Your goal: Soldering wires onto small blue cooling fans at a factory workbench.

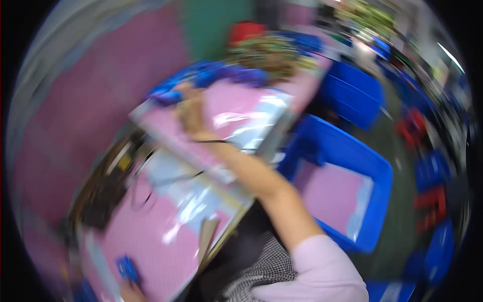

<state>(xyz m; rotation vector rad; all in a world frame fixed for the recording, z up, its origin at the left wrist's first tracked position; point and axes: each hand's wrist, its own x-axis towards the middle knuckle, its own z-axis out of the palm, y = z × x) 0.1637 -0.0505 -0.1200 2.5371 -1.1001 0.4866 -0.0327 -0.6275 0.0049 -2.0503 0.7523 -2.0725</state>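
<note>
Blue bin (352, 151) and pink sheets (151, 236) flank the bench, where the right hand (191, 113) reaches blue parts (168, 95) at its fingertips, grip blurred beyond telling; left hand (132, 291) touches a small blue piece (127, 269).

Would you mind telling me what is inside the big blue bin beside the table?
The blue bin holds flat pink sheets with a pale strip along one edge. The stack covers the bin's bottom, so anything beneath it is hidden, and blur hides finer detail.
</note>
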